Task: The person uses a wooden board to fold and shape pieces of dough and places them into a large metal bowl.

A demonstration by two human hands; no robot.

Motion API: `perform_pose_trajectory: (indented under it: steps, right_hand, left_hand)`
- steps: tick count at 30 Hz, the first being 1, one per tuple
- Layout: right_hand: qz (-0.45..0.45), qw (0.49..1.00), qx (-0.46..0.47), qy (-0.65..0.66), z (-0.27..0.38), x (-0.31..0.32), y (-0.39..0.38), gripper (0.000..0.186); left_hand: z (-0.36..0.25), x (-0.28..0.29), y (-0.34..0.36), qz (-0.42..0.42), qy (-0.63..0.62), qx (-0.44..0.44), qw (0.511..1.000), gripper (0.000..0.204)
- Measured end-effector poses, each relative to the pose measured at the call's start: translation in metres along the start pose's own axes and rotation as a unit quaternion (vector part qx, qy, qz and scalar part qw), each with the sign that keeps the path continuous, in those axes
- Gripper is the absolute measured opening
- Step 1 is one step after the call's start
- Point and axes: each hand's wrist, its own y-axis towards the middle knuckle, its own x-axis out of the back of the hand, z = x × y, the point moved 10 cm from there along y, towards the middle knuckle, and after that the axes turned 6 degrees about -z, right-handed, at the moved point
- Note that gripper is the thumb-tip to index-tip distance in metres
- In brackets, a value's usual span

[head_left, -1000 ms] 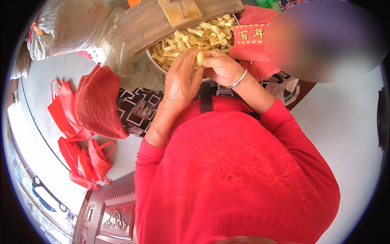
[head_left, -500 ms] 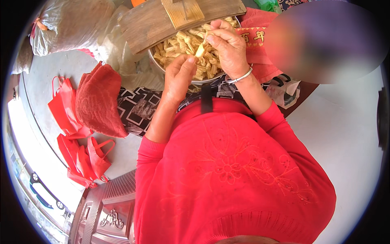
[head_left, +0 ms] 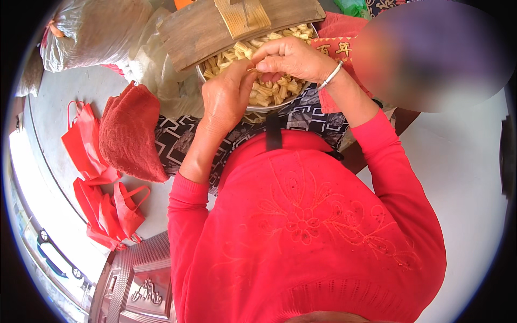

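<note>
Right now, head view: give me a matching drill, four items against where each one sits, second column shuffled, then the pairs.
Items:
1. round metal bowl of pale yellow pieces
2. weathered wooden board
3. folded dark red knitted cloth
4. silver bangle

Places:
A. on the right wrist
B. lying across the far rim of the bowl
C. under both hands, in front of the person
D. on the patterned black and white fabric, left of the left forearm

Pairs: 1-C, 2-B, 3-D, 4-A
</note>
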Motion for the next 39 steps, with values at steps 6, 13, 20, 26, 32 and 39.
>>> perform_pose_trajectory:
  steps: [6, 13, 20, 26, 32, 39]
  right_hand:
    - [-0.012, 0.998, 0.009, 0.058, 0.000, 0.028, 0.002, 0.011]
    - [-0.122, 0.988, 0.097, 0.003, 0.022, 0.057, 0.024, 0.011]
    - [-0.237, 0.951, 0.194, -0.039, 0.040, 0.081, 0.046, 0.008]
    - [-0.317, 0.911, 0.243, -0.105, 0.034, 0.097, 0.055, 0.010]
    - [-0.333, 0.889, 0.234, -0.210, 0.034, 0.088, 0.055, 0.009]
    - [-0.347, 0.783, 0.338, -0.389, 0.059, 0.061, -0.002, 0.007]
  left_hand:
    - [0.043, -0.027, 0.004, 0.095, -0.283, 0.197, 0.934, 0.006]
    - [0.071, -0.026, 0.050, 0.089, -0.281, 0.218, 0.931, 0.010]
    - [0.089, -0.023, 0.092, 0.073, -0.262, 0.236, 0.933, 0.016]
    - [0.093, -0.031, 0.110, 0.068, -0.254, 0.217, 0.940, 0.014]
    - [0.104, -0.035, 0.118, 0.012, -0.113, 0.150, 0.982, 0.012]
    - [0.101, -0.008, 0.087, -0.010, -0.041, 0.169, 0.985, 0.011]
